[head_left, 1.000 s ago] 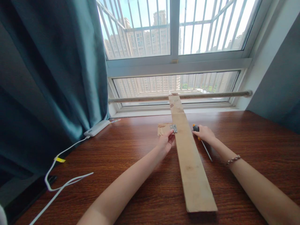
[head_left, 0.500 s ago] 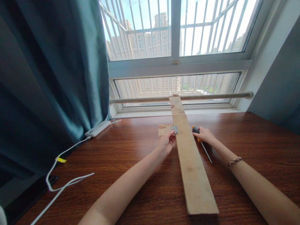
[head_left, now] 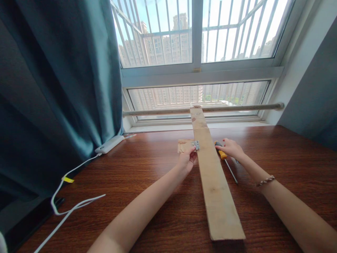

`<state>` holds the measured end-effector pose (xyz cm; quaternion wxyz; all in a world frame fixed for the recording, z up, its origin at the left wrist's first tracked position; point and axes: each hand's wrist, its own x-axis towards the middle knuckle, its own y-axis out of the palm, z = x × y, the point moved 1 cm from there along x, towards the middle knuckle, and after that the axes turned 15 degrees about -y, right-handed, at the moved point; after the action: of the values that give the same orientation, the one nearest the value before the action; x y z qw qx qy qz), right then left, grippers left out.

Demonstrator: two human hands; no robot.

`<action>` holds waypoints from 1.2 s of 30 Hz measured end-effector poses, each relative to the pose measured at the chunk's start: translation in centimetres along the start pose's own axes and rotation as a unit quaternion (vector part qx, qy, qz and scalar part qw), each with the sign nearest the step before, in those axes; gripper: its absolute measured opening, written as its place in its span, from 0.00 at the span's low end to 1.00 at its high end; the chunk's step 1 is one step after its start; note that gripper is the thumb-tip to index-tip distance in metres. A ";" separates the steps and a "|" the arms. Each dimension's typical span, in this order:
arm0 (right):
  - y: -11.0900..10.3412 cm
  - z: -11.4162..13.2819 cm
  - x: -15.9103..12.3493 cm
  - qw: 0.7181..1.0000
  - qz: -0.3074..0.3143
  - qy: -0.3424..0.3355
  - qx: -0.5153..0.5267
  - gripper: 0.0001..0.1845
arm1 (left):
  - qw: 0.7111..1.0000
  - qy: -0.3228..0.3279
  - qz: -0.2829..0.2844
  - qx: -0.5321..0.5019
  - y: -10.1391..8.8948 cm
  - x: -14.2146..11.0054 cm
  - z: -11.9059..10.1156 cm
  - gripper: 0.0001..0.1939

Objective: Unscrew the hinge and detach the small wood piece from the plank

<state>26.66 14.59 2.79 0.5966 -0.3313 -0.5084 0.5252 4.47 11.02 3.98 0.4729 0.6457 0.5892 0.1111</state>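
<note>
Left hand (head_left: 187, 161) pinches metal hinge (head_left: 197, 144) at long board's (head_left: 214, 182) edge.
Across the board, right hand (head_left: 232, 149) hovers loosely spread over screwdriver (head_left: 222, 154).

A room by a window in what looks like a home: long blue-teal fabric curtain (head_left: 65, 70), glossy reddish-brown wood-grain counter (head_left: 147, 168), white-framed barred window (head_left: 200, 75) facing high-rise blocks (head_left: 181, 38).
</note>
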 end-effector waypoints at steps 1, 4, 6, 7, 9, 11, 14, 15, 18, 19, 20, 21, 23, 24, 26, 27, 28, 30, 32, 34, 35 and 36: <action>-0.7 0.7 0.0 0.998 -0.056 -0.018 0.012 0.25 | 1.000 0.002 0.001 0.001 0.0 0.0 0.0 0.08; -2.3 4.0 -0.6 0.971 -0.191 -0.103 0.098 0.12 | 1.000 0.006 0.009 0.005 0.0 0.0 0.0 0.08; -2.7 6.7 -1.2 0.947 -0.193 -0.191 0.170 0.10 | 1.000 0.003 0.016 0.005 -0.1 0.0 0.0 0.08; -2.7 7.9 -1.6 0.935 -0.183 -0.235 0.194 0.10 | 1.000 0.002 0.019 0.004 -0.1 0.0 0.0 0.08; -2.4 9.6 -2.2 0.912 -0.167 -0.310 0.209 0.10 | 1.000 -0.002 0.025 0.004 -0.1 0.1 0.0 0.08; -2.0 10.2 -2.6 0.904 -0.164 -0.347 0.189 0.11 | 1.000 -0.004 0.027 0.005 -0.1 0.0 -0.1 0.07; -1.5 10.0 -2.6 0.905 -0.163 -0.357 0.162 0.13 | 0.999 -0.006 0.032 0.003 -0.1 0.0 -0.1 0.08; -1.4 9.8 -2.6 0.906 -0.160 -0.360 0.158 0.14 | 0.999 -0.006 0.034 0.002 -0.1 0.0 -0.1 0.08; -1.4 9.6 -2.6 0.906 -0.150 -0.367 0.147 0.15 | 0.999 -0.007 0.035 0.004 -0.1 -0.1 -0.1 0.07; -1.4 9.7 -2.7 0.907 -0.147 -0.368 0.142 0.16 | 0.999 -0.007 0.035 0.005 -0.1 -0.1 -0.1 0.07; -1.4 9.8 -2.7 0.908 -0.145 -0.369 0.138 0.16 | 0.999 -0.008 0.035 0.005 -0.1 -0.1 -0.1 0.07; -1.5 9.9 -2.8 0.909 -0.144 -0.368 0.134 0.16 | 0.999 -0.008 0.036 0.005 -0.1 -0.1 -0.1 0.07; -1.5 10.1 -2.9 0.910 -0.144 -0.366 0.129 0.15 | 0.999 -0.008 0.037 0.004 0.0 -0.2 -0.1 0.06; -1.5 10.2 -3.0 0.911 -0.145 -0.365 0.128 0.15 | 0.999 -0.008 0.038 0.004 0.0 -0.2 -0.1 0.06; -1.5 10.3 -3.1 0.911 -0.149 -0.362 0.125 0.14 | 0.999 -0.005 0.043 0.006 0.0 -0.2 -0.1 0.06; -1.5 10.4 -3.2 0.912 -0.151 -0.361 0.123 0.14 | 0.999 -0.004 0.045 0.007 0.0 -0.2 -0.1 0.06; -1.5 10.4 -3.2 0.913 -0.152 -0.359 0.120 0.14 | 0.999 -0.003 0.047 0.008 0.0 -0.2 -0.1 0.07; -1.6 10.5 -3.3 0.915 -0.154 -0.356 0.115 0.13 | 0.999 -0.002 0.048 0.009 0.0 -0.1 -0.1 0.07; -1.5 10.6 -3.3 0.916 -0.157 -0.353 0.110 0.12 | 0.999 -0.002 0.045 0.008 -0.1 0.0 -0.1 0.08; -1.4 10.7 -3.3 0.917 -0.163 -0.349 0.105 0.12 | 0.999 -0.003 0.044 0.005 -0.1 0.1 -0.1 0.08; -1.3 10.7 -3.3 0.918 -0.167 -0.346 0.102 0.12 | 0.999 -0.003 0.044 0.003 -0.1 0.1 -0.1 0.08; -1.3 10.7 -3.3 0.918 -0.170 -0.344 0.098 0.12 | 0.999 -0.003 0.045 0.001 -0.2 0.1 -0.1 0.08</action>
<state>17.02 9.68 5.96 0.4948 0.0214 -0.6767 0.5448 4.34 11.15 3.84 0.4684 0.6724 0.5584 0.1293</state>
